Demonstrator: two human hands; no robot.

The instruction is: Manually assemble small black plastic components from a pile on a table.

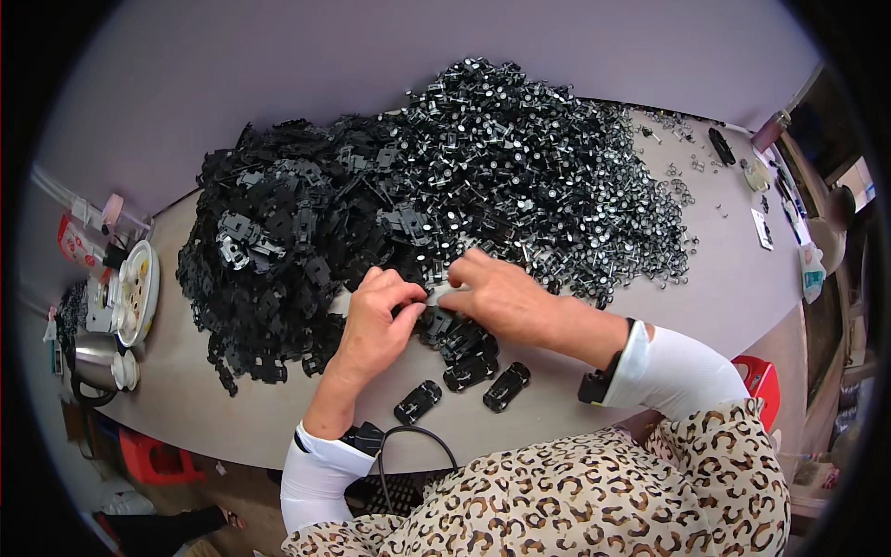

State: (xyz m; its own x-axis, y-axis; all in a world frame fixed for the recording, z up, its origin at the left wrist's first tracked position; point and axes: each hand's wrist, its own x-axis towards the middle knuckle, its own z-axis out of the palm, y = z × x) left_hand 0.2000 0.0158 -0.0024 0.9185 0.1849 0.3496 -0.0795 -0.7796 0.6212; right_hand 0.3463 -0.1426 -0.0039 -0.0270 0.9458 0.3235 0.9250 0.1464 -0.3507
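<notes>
My left hand [379, 314] is closed in a pinch at the front of the heaps. What its fingertips hold, if anything, is too small to make out. Close beside it, my right hand [497, 295] also pinches with thumb and forefinger, its contents hidden. To the left rises a big heap of flat black toy car chassis [278, 218]. Behind my right hand spreads a heap of small wheel axles [548, 176] with shiny wheel ends. Just below my hands lie a few chassis [449, 332] in a loose cluster. Nearer to me rest black chassis with wheels [507, 386].
At the left edge stand a white tray [141, 295] and a metal kettle [96, 360]. A bottle [770, 132], a small jar [756, 174] and a white card [762, 228] sit along the right side. Red stools [759, 385] show beyond the table. A cable [422, 429] hangs by my left forearm.
</notes>
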